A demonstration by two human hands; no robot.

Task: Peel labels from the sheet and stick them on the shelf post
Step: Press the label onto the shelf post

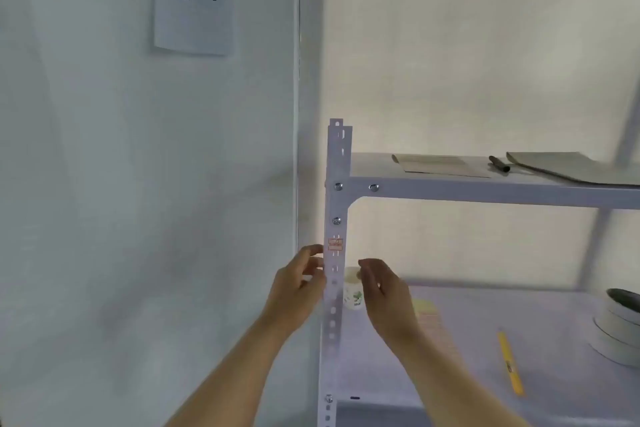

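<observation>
A white perforated shelf post (pixel 335 204) rises in the middle of the head view. A small white label with red print (pixel 335 244) is stuck on it below the third bolt. My left hand (pixel 298 288) is just left of the post below the label, fingers apart, holding nothing. My right hand (pixel 384 291) hovers right of the post, fingers loosely curled and empty. The label sheet (pixel 429 317), yellowish with red rows, lies on the lower shelf behind my right hand, partly hidden by it.
A small white cup (pixel 352 291) stands on the lower shelf (pixel 519 308) by the post. A yellow pen (pixel 509 362) and stacked tape rolls (pixel 618 326) lie to the right. Folders and a dark pen (pixel 498 164) rest on the upper shelf. A "2 - 5" paper (pixel 194 0) hangs on the wall.
</observation>
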